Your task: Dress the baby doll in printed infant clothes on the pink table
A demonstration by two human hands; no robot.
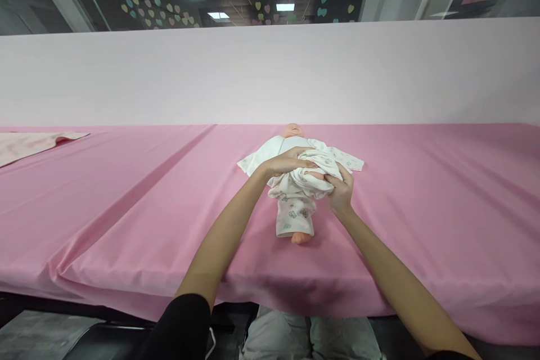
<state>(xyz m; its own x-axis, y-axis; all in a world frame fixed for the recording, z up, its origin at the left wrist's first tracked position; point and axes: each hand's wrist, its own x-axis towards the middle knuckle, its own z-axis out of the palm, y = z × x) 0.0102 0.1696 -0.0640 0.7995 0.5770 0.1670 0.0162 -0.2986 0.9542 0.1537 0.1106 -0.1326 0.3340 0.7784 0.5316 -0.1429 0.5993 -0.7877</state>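
Note:
A baby doll lies on its back on the pink cloth, its head at the far side. It wears a white printed top with the sleeves spread out. White printed baby trousers cover one leg, and a bare foot sticks out of that cuff. The other trouser leg is bunched up over the belly, with a bit of bare doll skin showing in its folds. My left hand grips the bunched fabric from the left. On the right, my right hand pinches the same folds near that skin.
The pink cloth covers the table and hangs over its near edge, with creases on the left. A pale patterned cloth lies at the far left. A white partition rises behind the table. My legs are below the near edge.

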